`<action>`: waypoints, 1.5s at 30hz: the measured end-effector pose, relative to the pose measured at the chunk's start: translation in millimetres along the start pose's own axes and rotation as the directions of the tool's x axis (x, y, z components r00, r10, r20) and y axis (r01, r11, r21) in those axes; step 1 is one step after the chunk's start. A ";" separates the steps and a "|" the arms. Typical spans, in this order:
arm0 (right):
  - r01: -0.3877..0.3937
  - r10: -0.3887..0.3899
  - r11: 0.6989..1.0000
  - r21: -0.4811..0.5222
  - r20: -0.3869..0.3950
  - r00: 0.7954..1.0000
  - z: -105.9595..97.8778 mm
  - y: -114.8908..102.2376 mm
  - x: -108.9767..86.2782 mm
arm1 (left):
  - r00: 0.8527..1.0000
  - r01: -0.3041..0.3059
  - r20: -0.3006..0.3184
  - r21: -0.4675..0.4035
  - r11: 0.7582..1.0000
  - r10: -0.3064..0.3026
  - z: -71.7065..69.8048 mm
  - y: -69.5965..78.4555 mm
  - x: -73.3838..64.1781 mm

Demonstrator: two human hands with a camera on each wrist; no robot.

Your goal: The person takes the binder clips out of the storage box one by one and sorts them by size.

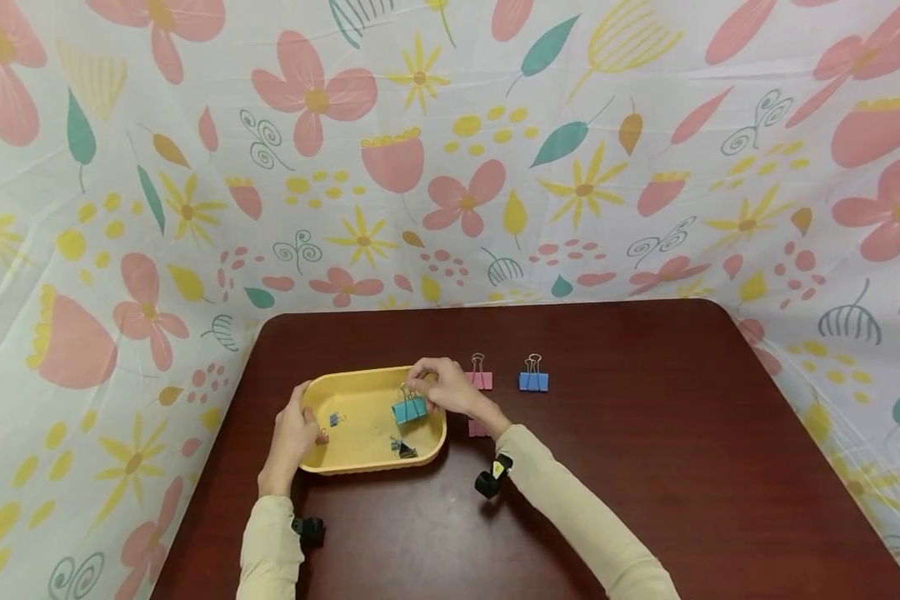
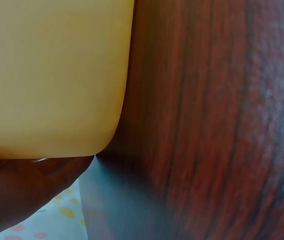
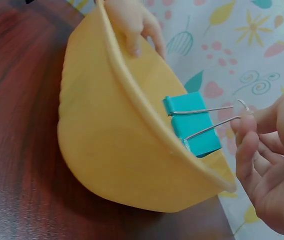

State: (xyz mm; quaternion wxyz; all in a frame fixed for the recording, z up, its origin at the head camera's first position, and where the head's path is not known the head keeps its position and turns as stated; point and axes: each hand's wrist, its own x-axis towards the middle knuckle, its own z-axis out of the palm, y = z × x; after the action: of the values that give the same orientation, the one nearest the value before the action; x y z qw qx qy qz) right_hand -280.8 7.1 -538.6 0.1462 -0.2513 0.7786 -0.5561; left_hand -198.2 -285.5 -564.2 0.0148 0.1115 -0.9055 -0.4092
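A yellow oval basin [image 1: 360, 460] stands on the table with several small binder clips inside. My left hand [image 1: 290, 437] grips its left end, thumb over the rim and fingers outside. In the left wrist view part of that hand [image 2: 26, 190] lies against the basin's outer wall [image 2: 56, 90]. Over the basin's right end, my right hand [image 1: 442, 385] pinches a teal binder clip [image 1: 409, 409] by its wire handles. The right wrist view shows the teal clip [image 3: 194, 122] at the rim, its handles between thumb and fingers of the right hand [image 3: 274, 155].
On the table right of the basin are a pink binder clip [image 1: 482, 381], a second pink clip [image 1: 477, 428] partly hidden by the right wrist, and a blue clip [image 1: 533, 382]. Inside the basin lie a small blue clip [image 1: 335, 419] and dark clips [image 1: 403, 450]. A flowered cloth [image 1: 465, 233] hangs behind.
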 end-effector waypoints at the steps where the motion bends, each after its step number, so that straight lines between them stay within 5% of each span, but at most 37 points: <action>1: 0.007 -0.006 1.000 0.009 -0.018 1.000 -1.3 -1.0 -0.6 | 1.000 0.006 0.004 -0.002 1.000 -0.006 0.6 0.0 -0.4; 9: 0.047 -0.035 0.996 0.077 -0.149 0.988 -22.7 -8.3 -7.6 | 1.000 0.010 0.018 0.005 1.000 -0.010 3.3 0.8 -1.0; 18: 0.003 0.020 0.996 0.093 -0.249 0.968 -66.5 -0.9 -17.6 | 1.000 0.020 0.021 -0.006 1.000 -0.020 2.2 -0.7 -2.2; 25: -0.060 0.079 0.995 0.076 -0.274 0.958 -99.5 -32.0 -42.0 | 1.000 -0.001 -0.002 0.039 0.999 0.001 2.1 -0.9 -2.5; 33: -0.108 0.116 0.993 0.042 -0.328 0.938 -132.6 -16.2 -60.7 | 1.000 0.006 0.007 0.010 1.000 -0.006 2.0 -0.7 -5.0; 45: -0.145 0.140 0.989 0.023 -0.436 0.889 -174.6 41.7 -75.2 | 1.000 0.003 0.005 0.009 1.000 -0.004 0.4 0.9 -4.8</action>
State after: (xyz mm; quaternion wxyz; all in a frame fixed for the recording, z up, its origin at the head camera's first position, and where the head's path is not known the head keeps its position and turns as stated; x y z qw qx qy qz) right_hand -316.4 197.7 -522.5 0.0073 -0.0633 0.8107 -0.5820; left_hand -193.8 -283.6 -563.5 0.0114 0.1122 -0.9071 -0.4055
